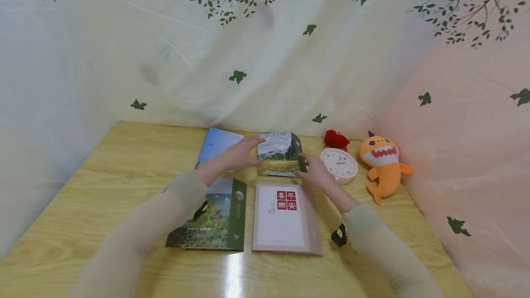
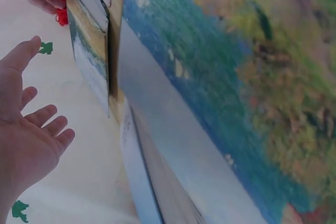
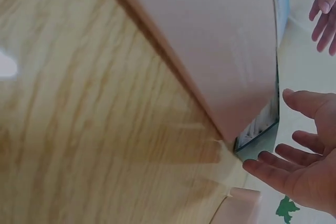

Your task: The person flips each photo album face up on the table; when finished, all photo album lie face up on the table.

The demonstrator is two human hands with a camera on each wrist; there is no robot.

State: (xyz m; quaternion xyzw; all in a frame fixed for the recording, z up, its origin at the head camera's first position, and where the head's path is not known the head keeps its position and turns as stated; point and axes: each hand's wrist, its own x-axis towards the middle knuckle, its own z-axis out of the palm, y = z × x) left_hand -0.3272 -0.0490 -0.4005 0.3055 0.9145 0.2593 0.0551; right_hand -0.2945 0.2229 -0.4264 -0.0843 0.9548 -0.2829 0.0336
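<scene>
Near the back of the table lies an album with a painted landscape cover. My left hand is at its left edge, fingers spread and held apart, over the lower right part of a blue book. At the album's right edge is my right hand, its fingertips close to the dark spine; whether they touch it I cannot tell. The left wrist view shows the left hand with an empty palm and extended fingers. In the right wrist view the right hand has loosely extended fingers.
Nearer the front lie a green-spined photo album, partly behind my left sleeve, and a pink-and-white book. To the right are a round clock, a red fuzzy item and an orange shark plush. A printed curtain hangs behind.
</scene>
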